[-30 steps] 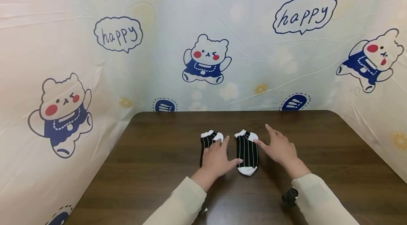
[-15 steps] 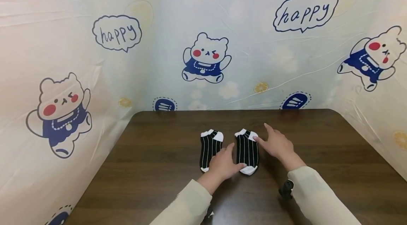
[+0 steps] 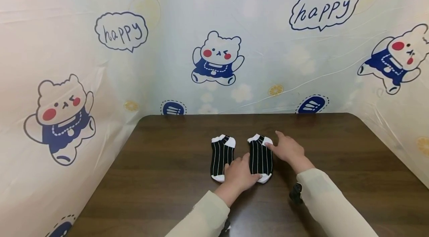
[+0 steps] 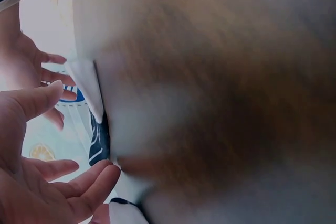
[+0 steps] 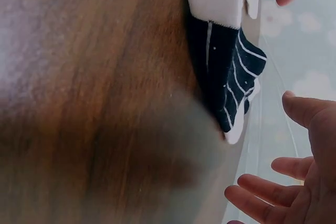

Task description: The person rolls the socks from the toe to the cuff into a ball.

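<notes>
Two black ankle socks with thin white stripes and white toes, heels and cuffs lie flat, side by side, toes toward me. My left hand (image 3: pixel 239 175) is low between them, its thumb over the white toe of the right sock (image 3: pixel 260 159) and its fingers close to the left sock (image 3: pixel 219 153). Beside the right sock's heel, my right hand (image 3: pixel 289 149) has its thumb right at the white patch, fingers spread. In the right wrist view, the right hand's fingers (image 5: pixel 262 198) are apart and hold nothing. The left hand's fingers (image 4: pixel 86 190) look relaxed in the left wrist view.
The socks lie on a dark brown wooden table (image 3: pixel 161 192) with rounded far corners. A pale curtain (image 3: pixel 268 43) printed with bears and "happy" bubbles stands around its back and sides. A dark device (image 3: pixel 296 193) shows at the right wrist.
My left hand has moved right and toward me, off the left sock, so that sock now shows almost whole. My right hand has shifted slightly left, closer to the right sock. The socks lie still.
</notes>
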Motion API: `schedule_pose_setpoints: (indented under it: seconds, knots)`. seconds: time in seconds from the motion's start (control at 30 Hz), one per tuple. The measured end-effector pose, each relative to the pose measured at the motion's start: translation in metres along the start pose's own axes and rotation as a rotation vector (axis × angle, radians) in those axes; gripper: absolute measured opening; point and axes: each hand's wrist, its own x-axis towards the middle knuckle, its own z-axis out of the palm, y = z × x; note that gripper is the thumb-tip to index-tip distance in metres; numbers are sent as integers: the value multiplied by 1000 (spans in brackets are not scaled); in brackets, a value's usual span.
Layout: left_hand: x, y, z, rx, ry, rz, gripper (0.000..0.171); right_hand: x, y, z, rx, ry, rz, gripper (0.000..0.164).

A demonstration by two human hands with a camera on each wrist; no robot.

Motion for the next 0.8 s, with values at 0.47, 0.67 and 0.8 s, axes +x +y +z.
schedule_pose_setpoints:
  seconds: [0.47, 0.67, 0.8]
  knots:
    - [2, 9, 7, 136, -9, -38, 72, 12, -7, 7, -25, -12, 16, 76]
    - [1, 12, 6, 190, 8, -54, 61, 18, -6, 10, -37, -7, 20, 74]
    - [1, 12, 7, 212, 7, -66, 56, 22, -4, 12, -42, -5, 21, 74]
